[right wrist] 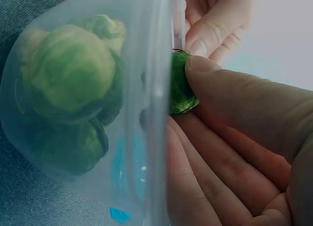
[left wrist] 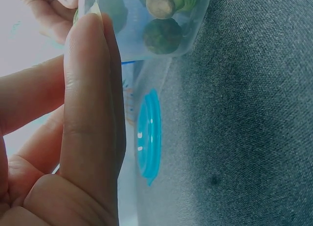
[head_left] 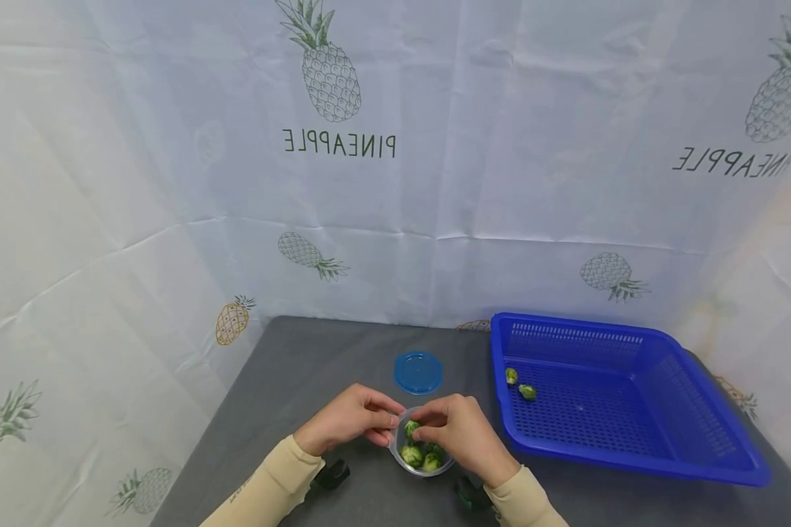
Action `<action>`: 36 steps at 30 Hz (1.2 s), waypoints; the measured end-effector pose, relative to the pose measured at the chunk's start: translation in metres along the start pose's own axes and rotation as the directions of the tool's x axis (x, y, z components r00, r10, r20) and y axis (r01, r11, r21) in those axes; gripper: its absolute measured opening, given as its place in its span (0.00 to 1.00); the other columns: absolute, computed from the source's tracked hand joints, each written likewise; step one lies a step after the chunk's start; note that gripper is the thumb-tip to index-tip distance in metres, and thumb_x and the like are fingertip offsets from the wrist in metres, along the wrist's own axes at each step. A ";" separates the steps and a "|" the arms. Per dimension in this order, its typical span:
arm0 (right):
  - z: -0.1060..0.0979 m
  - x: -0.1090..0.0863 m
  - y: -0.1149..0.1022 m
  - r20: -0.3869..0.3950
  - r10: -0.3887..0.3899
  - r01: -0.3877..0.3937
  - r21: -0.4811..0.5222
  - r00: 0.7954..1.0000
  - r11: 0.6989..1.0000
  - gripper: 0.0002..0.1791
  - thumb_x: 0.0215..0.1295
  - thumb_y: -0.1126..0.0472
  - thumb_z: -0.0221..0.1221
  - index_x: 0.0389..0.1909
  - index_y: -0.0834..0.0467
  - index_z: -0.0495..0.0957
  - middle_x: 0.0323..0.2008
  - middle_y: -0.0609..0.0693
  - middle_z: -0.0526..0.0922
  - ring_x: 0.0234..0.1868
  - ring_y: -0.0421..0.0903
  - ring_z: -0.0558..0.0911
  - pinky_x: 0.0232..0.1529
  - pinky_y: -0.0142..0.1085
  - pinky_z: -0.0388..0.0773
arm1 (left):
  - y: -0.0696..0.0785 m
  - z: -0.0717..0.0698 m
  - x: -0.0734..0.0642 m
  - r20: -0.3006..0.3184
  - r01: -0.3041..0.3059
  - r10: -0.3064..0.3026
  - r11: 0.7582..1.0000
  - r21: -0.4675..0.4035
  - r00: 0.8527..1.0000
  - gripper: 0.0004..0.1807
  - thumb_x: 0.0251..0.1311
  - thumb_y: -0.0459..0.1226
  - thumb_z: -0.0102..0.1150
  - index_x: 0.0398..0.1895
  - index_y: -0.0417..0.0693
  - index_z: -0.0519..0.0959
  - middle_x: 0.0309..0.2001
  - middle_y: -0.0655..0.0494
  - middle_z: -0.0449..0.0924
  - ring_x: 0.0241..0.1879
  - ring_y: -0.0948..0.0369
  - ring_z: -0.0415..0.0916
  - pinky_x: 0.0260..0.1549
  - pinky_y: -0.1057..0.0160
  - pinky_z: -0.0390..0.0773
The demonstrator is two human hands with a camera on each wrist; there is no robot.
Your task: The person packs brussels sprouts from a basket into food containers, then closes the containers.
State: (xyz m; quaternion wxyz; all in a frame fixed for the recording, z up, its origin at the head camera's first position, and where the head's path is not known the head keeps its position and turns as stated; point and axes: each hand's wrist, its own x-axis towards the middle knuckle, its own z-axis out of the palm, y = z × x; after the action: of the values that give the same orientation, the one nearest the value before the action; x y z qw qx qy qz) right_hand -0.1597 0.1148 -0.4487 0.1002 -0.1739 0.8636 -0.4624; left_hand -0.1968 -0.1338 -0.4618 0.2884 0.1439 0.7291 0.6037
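A small clear plastic container (head_left: pixel 423 474) stands on the grey table with several Brussels sprouts (right wrist: pixel 73 72) inside. My left hand (head_left: pixel 354 417) pinches its rim on the left side, thumb and fingers at the edge. Between thumb and fingers of my right hand (head_left: pixel 466 437) is a green Brussels sprout (right wrist: pixel 181 84), held at the container's opening. Part of that sprout is hidden behind the container's rim in the right wrist view. Behind the container, a round blue lid (head_left: pixel 418 372) lies flat on the table, apart from both hands.
To the right sits a large blue plastic basket (head_left: pixel 633 460) with two sprouts (head_left: pixel 527 392) near its left wall. A white curtain (head_left: pixel 435 183) with pineapple prints hangs behind the grey table (head_left: pixel 270 410). Dark straps (head_left: pixel 332 474) show near the wrists.
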 end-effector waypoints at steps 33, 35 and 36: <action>-0.051 -0.026 -0.040 -0.035 -0.051 0.043 -0.200 0.998 0.979 0.11 0.71 0.59 0.72 0.53 0.51 0.92 0.47 0.48 0.94 0.44 0.41 0.92 0.42 0.30 0.89 | -0.002 0.000 0.002 0.007 0.009 -0.009 1.000 -0.009 1.000 0.16 0.73 0.36 0.68 0.59 0.38 0.88 0.39 0.47 0.93 0.32 0.62 0.90 0.39 0.60 0.94; -0.072 -0.028 -0.044 -0.066 -0.039 0.022 -0.239 0.997 0.971 0.11 0.71 0.59 0.72 0.52 0.49 0.92 0.47 0.46 0.94 0.44 0.40 0.92 0.43 0.31 0.90 | -0.002 -0.001 0.001 0.005 0.008 -0.008 1.000 -0.005 1.000 0.16 0.73 0.35 0.68 0.60 0.38 0.88 0.39 0.46 0.93 0.33 0.62 0.90 0.39 0.60 0.94; -0.083 -0.029 -0.045 -0.080 -0.026 0.005 -0.255 0.996 0.967 0.11 0.71 0.59 0.72 0.53 0.49 0.91 0.48 0.46 0.94 0.45 0.40 0.92 0.44 0.33 0.91 | -0.002 -0.001 0.001 0.005 0.007 -0.007 1.000 -0.003 1.000 0.17 0.73 0.35 0.68 0.60 0.37 0.87 0.39 0.46 0.93 0.33 0.62 0.90 0.39 0.60 0.94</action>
State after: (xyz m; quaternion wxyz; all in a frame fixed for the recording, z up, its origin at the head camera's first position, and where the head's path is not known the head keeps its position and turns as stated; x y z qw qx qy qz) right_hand -0.1516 0.1672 -0.3651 0.0375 -0.1728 0.9179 -0.3553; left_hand -0.1980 -0.1345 -0.4639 0.2925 0.1426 0.7280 0.6034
